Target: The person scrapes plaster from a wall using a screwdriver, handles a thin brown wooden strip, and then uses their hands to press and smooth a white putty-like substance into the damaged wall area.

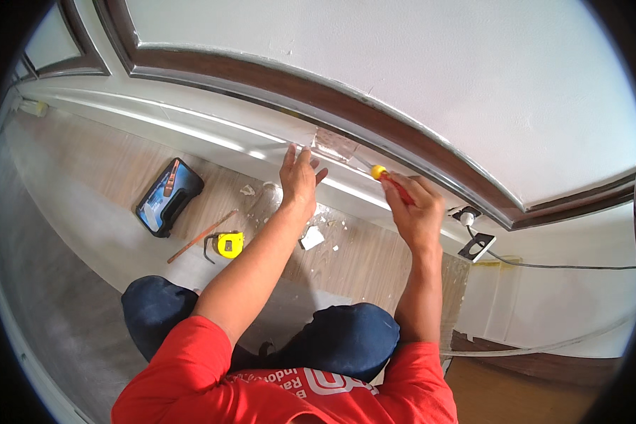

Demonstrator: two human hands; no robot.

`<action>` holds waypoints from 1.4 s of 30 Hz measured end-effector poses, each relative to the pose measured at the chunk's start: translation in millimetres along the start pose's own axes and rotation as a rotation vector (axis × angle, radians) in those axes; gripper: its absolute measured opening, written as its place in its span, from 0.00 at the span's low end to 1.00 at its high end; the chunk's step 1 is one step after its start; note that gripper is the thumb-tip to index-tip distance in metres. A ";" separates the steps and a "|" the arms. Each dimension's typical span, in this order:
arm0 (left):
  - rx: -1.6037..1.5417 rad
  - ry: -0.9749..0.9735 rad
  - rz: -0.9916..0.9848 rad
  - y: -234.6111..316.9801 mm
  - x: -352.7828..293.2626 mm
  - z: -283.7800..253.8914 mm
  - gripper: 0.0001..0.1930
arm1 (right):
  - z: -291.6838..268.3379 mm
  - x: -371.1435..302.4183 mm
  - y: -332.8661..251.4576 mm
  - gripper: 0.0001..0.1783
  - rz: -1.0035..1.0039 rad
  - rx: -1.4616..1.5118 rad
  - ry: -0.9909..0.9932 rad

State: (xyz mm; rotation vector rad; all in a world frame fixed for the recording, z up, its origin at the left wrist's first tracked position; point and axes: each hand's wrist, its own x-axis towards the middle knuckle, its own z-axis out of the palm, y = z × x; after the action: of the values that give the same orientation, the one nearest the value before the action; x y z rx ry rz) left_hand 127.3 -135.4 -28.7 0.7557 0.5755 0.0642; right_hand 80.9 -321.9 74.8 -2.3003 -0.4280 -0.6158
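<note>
Nearest are the red shirt (283, 396) and the dark-blue knees (350, 339), bent low over the wood-look floor (364, 261). Beyond the knees, on the left, lie a yellow tape measure (230, 244), a slim reddish-brown stick (201, 237) and, farther out, a black case with a blue label (169, 198). Right of the tape measure, past the left forearm, a white broken chunk (311, 238) sits among crumbs and dust; a knee or foot shifting onto these could slip or scratch the boards.

Farther forward, the right hand (418, 212) has its fingers wrapped around the handle of a red-and-yellow tool (381, 174), whose thin metal shaft points up and leftward. The left hand (302, 177) holds nothing visible; its fingers are extended and loosely parted just beside the left end of a rough recess (336, 144) in the white lower wall, below the dark trim. I cannot tell whether they touch the wall, nor whether the shaft's tip does. Since the shaft points toward the recess and the left fingers lie beyond it, a skid under hard pressure might jab them; prying might also crack the recess's edge or nick the dark trim (318, 81). Beside the right forearm, a cable (565, 266) runs from an uncovered wall socket (466, 214); a careless sweep of that arm could snag it
</note>
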 end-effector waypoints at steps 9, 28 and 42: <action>-0.010 -0.092 -0.069 1.0 -6.0 2.0 0.35 | 7.0 -21.6 12.0 0.09 0.087 -0.038 -0.001; -0.003 -0.142 -0.147 29.9 8.3 -6.0 0.43 | 38.7 -48.1 22.9 0.10 0.066 0.024 0.133; -0.012 -0.193 -0.065 15.8 6.2 -9.5 0.42 | 55.7 -37.8 32.0 0.11 0.069 0.128 0.092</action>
State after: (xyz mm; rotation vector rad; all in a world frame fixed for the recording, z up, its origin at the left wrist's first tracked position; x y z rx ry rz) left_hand 129.9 -116.3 -26.7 0.7220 0.4156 -0.0650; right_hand 81.4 -309.5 1.3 -2.1462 -0.3335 -0.6391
